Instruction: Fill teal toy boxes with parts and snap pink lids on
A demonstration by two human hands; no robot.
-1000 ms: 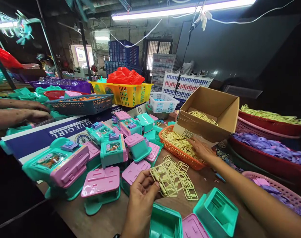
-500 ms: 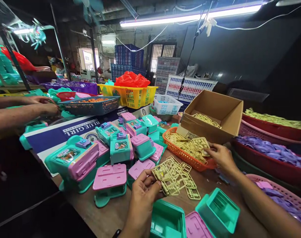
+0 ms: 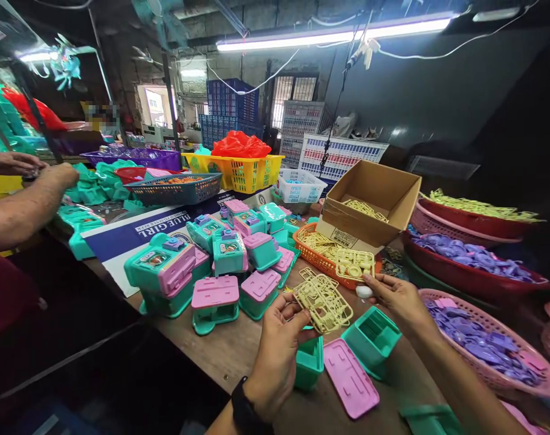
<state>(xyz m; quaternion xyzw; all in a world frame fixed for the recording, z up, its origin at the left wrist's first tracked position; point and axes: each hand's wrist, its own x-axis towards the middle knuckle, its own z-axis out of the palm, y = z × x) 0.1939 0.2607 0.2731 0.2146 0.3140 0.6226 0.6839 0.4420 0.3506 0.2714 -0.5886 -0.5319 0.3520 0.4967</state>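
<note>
My left hand (image 3: 279, 338), a dark band at its wrist, pinches a small stack of pale yellow plastic part frames (image 3: 324, 302) in front of me. In my right hand (image 3: 395, 296) is a single yellow part frame (image 3: 355, 264), gripped by its lower right corner. That piece hangs over the near rim of an orange basket (image 3: 323, 264) filled with similar yellow frames. Below my hands are an open green box (image 3: 375, 341), another green box (image 3: 309, 362) partly hidden by my left hand, and a loose pink lid (image 3: 351, 377).
Several green and pink toy boxes (image 3: 166, 275) crowd the table's left half. Behind the orange basket stands an open cardboard box (image 3: 370, 205). Baskets of purple parts (image 3: 483, 341) line the right side. A co-worker's arm (image 3: 25, 205) is at far left.
My right hand has lifted the yellow frame out of the basket, toward me. My left hand's frames have come up off the table. The view has shifted, and the co-worker's hands moved left.
</note>
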